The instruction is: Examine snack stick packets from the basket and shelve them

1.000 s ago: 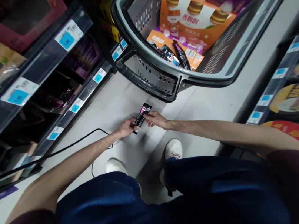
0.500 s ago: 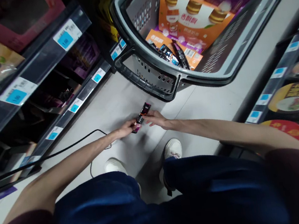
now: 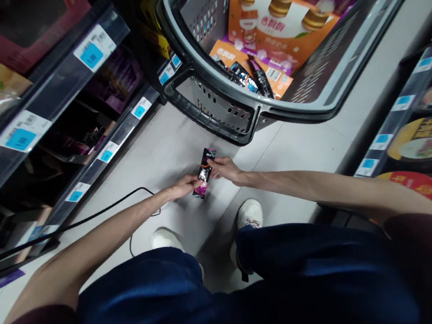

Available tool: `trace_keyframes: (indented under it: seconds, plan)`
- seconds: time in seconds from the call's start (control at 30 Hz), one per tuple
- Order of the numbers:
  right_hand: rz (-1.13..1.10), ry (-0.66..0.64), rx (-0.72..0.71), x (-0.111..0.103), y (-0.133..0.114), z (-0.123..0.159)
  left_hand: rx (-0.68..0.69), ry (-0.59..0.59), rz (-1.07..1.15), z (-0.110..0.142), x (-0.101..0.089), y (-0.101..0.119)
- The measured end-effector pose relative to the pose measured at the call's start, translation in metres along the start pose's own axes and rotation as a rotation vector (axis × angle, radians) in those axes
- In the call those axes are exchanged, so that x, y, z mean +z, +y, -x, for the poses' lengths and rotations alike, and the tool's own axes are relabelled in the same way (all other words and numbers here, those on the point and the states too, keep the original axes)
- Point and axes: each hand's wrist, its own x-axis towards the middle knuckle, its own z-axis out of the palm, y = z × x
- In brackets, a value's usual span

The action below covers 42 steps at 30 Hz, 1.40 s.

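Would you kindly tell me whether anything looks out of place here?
Yes: a loose black cable loops near the left shoe, which looks odd in a shop aisle. I see no spill or damage.

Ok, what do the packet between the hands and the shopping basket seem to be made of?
The packet looks like thin, glossy plastic or foil film, given its bright, crinkled highlights; which one is unclear. The basket seems rigid moulded plastic, fairly smooth, judging by its perforated grey walls.
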Motion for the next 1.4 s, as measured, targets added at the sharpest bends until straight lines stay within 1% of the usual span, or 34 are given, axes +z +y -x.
trace_keyframes:
  seconds: [0.17,0.3,0.43,0.63,0.7,0.8,0.87,0.93,1.0,1.07,1.17,1.27,1.4]
  plan:
    - [0.003,0.016,0.022,0.001,-0.003,0.001,0.002,0.022,-0.012,0.003,0.003,0.003]
    - [-0.009,0.001,0.021,0.0,-0.002,0.0,0.011,0.029,-0.011,0.005,0.004,0.007]
    - [-0.008,0.0,0.009,0.0,0.0,-0.001,0.009,0.041,-0.011,0.005,0.005,0.007]
    - [-0.01,0.001,0.037,0.0,-0.001,0.0,0.019,0.035,-0.043,0.007,0.008,0.007]
    - [-0.016,-0.033,0.071,-0.001,-0.001,0.001,0.01,0.065,-0.054,0.007,0.01,0.007]
    - [0.007,-0.094,0.125,-0.002,0.001,0.001,-0.036,0.141,0.021,0.004,0.015,0.006]
    - [0.03,-0.124,0.127,-0.002,0.003,0.002,-0.061,0.157,0.077,0.002,0.018,0.003]
    - [0.056,-0.144,0.107,-0.001,0.004,0.004,-0.043,0.154,0.079,-0.001,0.019,-0.001]
    - [0.078,-0.141,0.086,0.0,0.005,0.006,0.02,0.178,-0.005,-0.003,0.018,-0.006]
    - [0.089,-0.12,0.078,0.001,0.005,0.007,0.088,0.219,-0.145,-0.003,0.015,-0.011]
    - [0.082,-0.103,0.078,0.002,0.005,0.006,0.115,0.229,-0.291,-0.003,0.011,-0.013]
    - [0.078,-0.101,0.076,0.002,0.006,0.005,0.086,0.249,-0.362,0.0,0.011,-0.006]
    - [0.109,-0.103,0.107,0.004,0.004,0.008,-0.055,0.342,-0.497,0.007,0.015,0.01]
